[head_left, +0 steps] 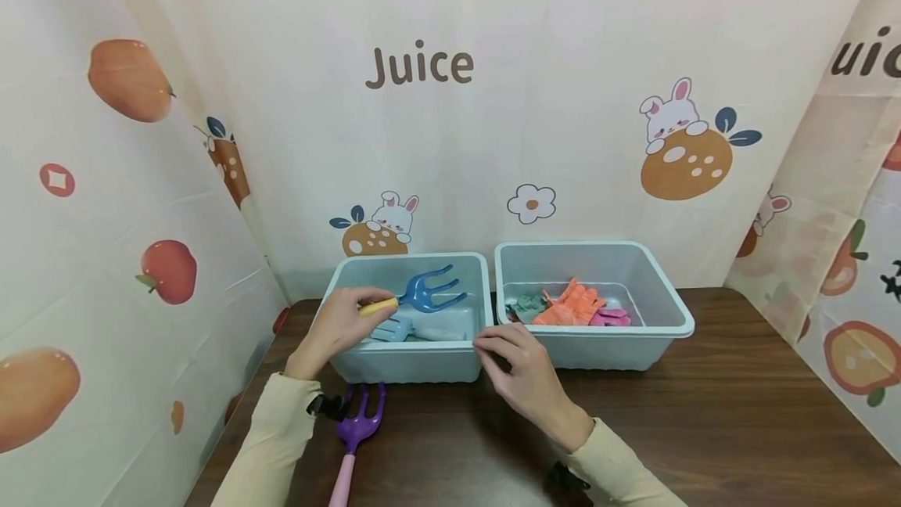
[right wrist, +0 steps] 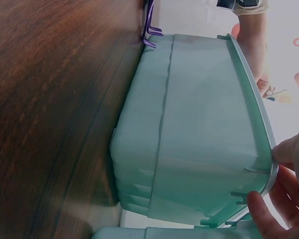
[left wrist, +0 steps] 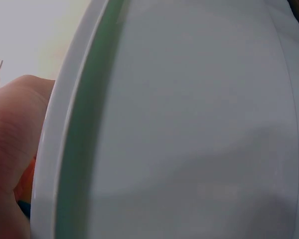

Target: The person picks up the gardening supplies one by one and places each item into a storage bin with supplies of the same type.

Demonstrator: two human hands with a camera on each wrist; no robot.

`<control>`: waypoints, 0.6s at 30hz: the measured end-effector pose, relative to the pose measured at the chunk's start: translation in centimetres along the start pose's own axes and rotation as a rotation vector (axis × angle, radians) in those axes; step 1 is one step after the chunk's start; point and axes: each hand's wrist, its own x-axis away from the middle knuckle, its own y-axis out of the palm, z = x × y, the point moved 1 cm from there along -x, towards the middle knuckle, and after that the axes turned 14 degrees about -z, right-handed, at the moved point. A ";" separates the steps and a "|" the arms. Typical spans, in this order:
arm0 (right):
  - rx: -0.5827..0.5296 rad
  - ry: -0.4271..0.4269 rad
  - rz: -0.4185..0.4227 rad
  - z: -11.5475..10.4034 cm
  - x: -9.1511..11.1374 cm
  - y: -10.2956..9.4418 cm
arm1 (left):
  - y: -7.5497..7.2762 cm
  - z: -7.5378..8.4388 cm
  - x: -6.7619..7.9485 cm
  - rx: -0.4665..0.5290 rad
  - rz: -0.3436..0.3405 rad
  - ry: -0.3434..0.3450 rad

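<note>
In the head view my left hand (head_left: 342, 321) grips the yellow handle of a blue toy garden fork (head_left: 425, 293), its prongs pointing right above the left bin (head_left: 404, 366). Inside that bin lies a light blue tool (head_left: 393, 329) with a slotted head. My right hand (head_left: 521, 374) pinches the left bin's near right corner at the rim, as the right wrist view also shows with thumb and fingers (right wrist: 284, 149) there. The bin's wall (left wrist: 189, 109) fills most of the left wrist view, hiding the fork.
A purple hand fork (head_left: 359, 425) with a pink handle lies on the brown table (head_left: 436, 444) before the left bin. The right bin (head_left: 598, 346) holds orange gloves (head_left: 573, 305), a green glove (head_left: 526, 307) and a pink one (head_left: 611, 318). A printed curtain (head_left: 450, 139) stands behind.
</note>
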 end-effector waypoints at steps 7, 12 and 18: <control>0.004 0.017 -0.007 0.2 0.1 0.0 | -0.1 -0.3 -0.7 -0.014 -0.036 -0.020; -0.001 0.038 -0.022 0.1 0.1 0.0 | 0.1 -0.3 -1.0 -0.029 -0.068 -0.025; -0.008 0.041 -0.028 0.1 0.2 0.1 | 0.3 -0.5 -1.4 -0.039 -0.106 -0.039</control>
